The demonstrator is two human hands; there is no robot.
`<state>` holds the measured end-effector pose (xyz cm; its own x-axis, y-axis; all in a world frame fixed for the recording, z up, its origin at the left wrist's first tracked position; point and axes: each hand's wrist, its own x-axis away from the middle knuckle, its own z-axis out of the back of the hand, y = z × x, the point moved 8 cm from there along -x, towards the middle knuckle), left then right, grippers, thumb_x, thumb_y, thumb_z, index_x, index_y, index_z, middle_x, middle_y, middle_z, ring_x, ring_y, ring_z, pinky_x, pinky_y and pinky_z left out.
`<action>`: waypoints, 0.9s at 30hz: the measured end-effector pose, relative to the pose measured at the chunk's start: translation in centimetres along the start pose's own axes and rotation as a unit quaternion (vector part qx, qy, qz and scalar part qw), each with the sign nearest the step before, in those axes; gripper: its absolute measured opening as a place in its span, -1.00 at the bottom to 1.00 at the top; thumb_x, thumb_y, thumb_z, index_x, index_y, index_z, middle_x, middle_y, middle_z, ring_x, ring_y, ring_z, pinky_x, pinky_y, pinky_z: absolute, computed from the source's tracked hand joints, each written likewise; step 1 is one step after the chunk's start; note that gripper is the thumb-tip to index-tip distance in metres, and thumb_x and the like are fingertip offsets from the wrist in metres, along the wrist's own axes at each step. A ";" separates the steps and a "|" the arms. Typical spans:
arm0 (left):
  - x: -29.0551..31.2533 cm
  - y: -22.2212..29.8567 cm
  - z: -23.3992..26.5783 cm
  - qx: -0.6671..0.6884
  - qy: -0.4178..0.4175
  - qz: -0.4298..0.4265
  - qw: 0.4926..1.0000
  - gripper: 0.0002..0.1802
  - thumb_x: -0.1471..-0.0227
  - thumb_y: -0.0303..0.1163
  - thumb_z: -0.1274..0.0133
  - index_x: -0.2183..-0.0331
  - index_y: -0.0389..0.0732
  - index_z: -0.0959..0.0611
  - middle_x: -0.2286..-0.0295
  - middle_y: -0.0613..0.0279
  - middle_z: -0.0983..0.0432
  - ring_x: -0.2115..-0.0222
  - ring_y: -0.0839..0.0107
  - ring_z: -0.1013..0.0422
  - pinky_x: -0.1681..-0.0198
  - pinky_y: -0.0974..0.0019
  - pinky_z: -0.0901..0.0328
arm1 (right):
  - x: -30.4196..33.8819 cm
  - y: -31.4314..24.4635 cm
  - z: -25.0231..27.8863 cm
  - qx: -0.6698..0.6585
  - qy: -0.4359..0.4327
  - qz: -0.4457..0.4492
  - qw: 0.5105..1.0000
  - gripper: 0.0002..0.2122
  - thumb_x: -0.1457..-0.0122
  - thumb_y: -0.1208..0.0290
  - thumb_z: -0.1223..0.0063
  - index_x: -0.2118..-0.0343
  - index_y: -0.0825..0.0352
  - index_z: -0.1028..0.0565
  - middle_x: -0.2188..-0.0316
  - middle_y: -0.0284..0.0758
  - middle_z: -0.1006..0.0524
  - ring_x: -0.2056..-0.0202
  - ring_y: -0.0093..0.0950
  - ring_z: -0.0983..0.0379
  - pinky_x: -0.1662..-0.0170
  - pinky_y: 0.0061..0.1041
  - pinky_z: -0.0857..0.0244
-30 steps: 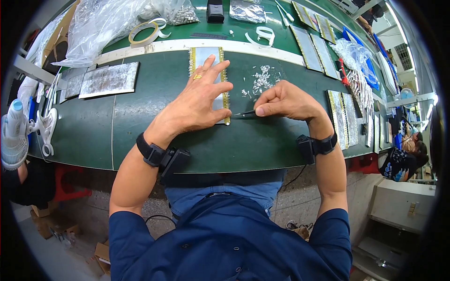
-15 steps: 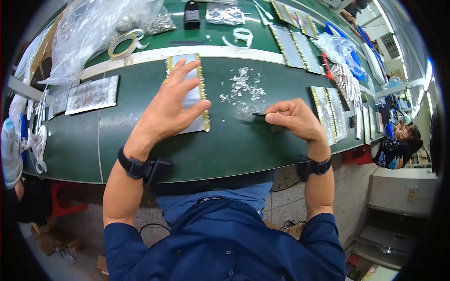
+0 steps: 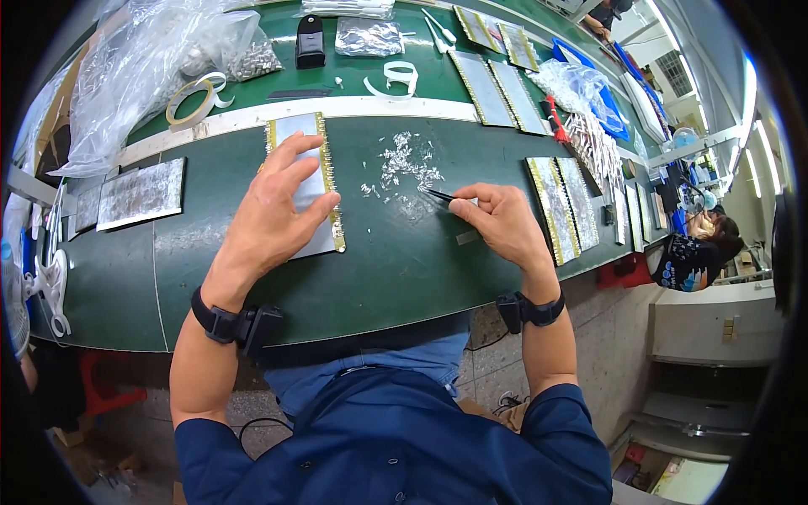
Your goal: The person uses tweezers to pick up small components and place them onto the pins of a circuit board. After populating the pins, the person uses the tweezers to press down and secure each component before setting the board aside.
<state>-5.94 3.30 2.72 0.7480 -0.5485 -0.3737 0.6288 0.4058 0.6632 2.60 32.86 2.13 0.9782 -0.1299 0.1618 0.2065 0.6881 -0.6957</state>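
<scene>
My right hand point(image 3: 502, 223) pinches black tweezers point(image 3: 439, 195) between thumb and fingers. Their tips reach the near right edge of a loose scatter of small silver metal pieces point(image 3: 404, 164) on the green tabletop. To the left lies a flat grey panel point(image 3: 316, 244), its long sides lined with yellow strips bearing rows of tiny metal pieces. Over that panel my left hand point(image 3: 273, 210) is open, fingers spread and thumb near the right-hand strip. Whether the palm touches the panel, I cannot tell. The hand hides the panel's middle and left side.
Similar panels stand at right point(image 3: 564, 210) and far right point(image 3: 497, 88). Silvery plates point(image 3: 143, 194) lie at left. Beyond the white strip point(image 3: 278, 112) are a tape roll point(image 3: 191, 105), plastic bags point(image 3: 160, 67) and a black case point(image 3: 310, 42). A person point(image 3: 703, 252) sits at far right.
The whole view has shifted a little. The tweezer tips have come closer to the silver pieces. My left hand stays spread over the panel.
</scene>
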 end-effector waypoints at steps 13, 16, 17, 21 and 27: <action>0.0 0.3 0.2 0.016 0.002 0.001 1.000 -0.62 -0.12 -0.40 -0.36 0.12 -0.41 -0.63 -0.20 -0.09 -0.48 -0.20 -0.17 -0.42 -0.26 -0.03 -0.35 | 0.6 -1.5 0.4 0.087 0.045 0.054 0.994 -0.73 -0.32 0.27 -0.34 0.12 0.40 -0.73 0.71 -0.34 -0.43 0.63 -0.66 -0.24 0.53 -0.45 -0.11; 0.0 0.3 0.2 0.019 0.001 0.002 1.000 -0.62 -0.12 -0.40 -0.36 0.11 -0.41 -0.63 -0.20 -0.09 -0.49 -0.20 -0.17 -0.42 -0.26 -0.03 -0.36 | 0.6 -1.6 0.2 0.096 0.043 0.061 0.993 -0.74 -0.32 0.26 -0.34 0.12 0.39 -0.74 0.71 -0.30 -0.46 0.64 -0.63 -0.27 0.52 -0.43 -0.14; 0.0 0.3 0.2 0.019 0.001 0.002 1.000 -0.62 -0.12 -0.40 -0.36 0.11 -0.41 -0.63 -0.20 -0.09 -0.49 -0.20 -0.17 -0.42 -0.26 -0.03 -0.36 | 0.7 -1.7 0.2 0.099 0.042 0.063 0.992 -0.74 -0.32 0.26 -0.34 0.12 0.38 -0.74 0.70 -0.28 -0.48 0.65 -0.61 -0.29 0.52 -0.42 -0.16; 0.0 0.4 0.2 0.018 0.005 -0.002 1.000 -0.62 -0.12 -0.40 -0.36 0.11 -0.41 -0.63 -0.20 -0.09 -0.49 -0.19 -0.16 -0.43 -0.25 -0.03 -0.36 | 0.7 -1.7 0.1 0.106 0.041 0.057 0.992 -0.74 -0.32 0.26 -0.33 0.12 0.37 -0.74 0.68 -0.23 -0.52 0.65 -0.57 -0.33 0.51 -0.41 -0.19; 0.0 0.4 0.2 0.014 0.003 -0.001 1.000 -0.61 -0.12 -0.39 -0.36 0.09 -0.41 -0.63 -0.19 -0.09 -0.49 -0.19 -0.16 -0.43 -0.25 -0.03 -0.36 | 0.8 -1.6 0.1 0.109 0.046 0.062 0.991 -0.75 -0.31 0.26 -0.33 0.12 0.36 -0.74 0.67 -0.21 -0.54 0.66 -0.53 -0.37 0.50 -0.40 -0.22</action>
<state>-5.72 3.30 3.04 0.7487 -0.5443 -0.3783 0.6235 0.3844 0.6808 3.01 31.75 3.43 0.9956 -0.0928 0.0132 0.0853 0.8389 -0.5376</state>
